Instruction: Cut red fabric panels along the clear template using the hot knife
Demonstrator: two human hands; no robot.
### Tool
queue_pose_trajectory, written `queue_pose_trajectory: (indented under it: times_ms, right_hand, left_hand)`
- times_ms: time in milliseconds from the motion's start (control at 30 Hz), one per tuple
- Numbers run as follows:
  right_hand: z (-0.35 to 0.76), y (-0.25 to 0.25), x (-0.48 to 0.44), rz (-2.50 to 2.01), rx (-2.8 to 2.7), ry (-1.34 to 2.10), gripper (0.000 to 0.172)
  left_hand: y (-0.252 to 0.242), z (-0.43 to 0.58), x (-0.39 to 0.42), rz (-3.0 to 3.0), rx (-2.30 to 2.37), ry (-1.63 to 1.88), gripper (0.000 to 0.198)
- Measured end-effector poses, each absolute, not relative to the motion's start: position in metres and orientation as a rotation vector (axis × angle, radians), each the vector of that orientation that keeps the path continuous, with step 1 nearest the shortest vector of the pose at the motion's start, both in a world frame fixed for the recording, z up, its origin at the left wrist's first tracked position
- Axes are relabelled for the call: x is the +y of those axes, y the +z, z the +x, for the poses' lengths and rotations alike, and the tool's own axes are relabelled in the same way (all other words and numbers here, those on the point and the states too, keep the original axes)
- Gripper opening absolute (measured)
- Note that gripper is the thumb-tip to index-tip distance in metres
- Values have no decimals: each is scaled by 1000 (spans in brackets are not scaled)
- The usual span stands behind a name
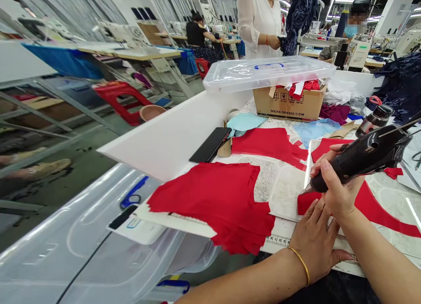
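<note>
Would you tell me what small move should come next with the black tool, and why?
Probably draw the black tool slowly along the red fabric piece: the right hand has its tip at the piece's left edge, and the left hand lies flat just below the tip.

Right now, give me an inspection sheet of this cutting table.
Surface: white table, patterned sheet under the cloth.
Job's things: red fabric piece under black handheld cutter, tip at its edge.
Clutter: red fabric stack, black phone, cardboard box with clear lid on top.
Hands: left hand flat on the fabric piece; right hand grips the cutter.
Cables: thin cord behind the cutter.
Surroundings: sewing tables, other people working, red stool.
</note>
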State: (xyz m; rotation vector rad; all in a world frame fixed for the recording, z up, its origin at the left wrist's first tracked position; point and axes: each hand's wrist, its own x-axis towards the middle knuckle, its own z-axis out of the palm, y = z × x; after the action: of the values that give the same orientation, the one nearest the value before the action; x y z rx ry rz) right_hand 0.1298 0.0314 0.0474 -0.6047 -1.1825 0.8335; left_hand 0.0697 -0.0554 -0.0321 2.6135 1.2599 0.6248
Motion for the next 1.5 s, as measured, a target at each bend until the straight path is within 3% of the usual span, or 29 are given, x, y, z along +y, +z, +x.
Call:
queue_pose_trajectory:
  times_ms: [333,1500]
  right_hand:
    - [139,51,22,-567,-1270,949,25]
    - [128,40,24,-520,-1221,806,27]
  left_hand:
    - [-40,63,-57,2617,1323,620,82]
    - [-37,61,-57,2676,1342,653,81]
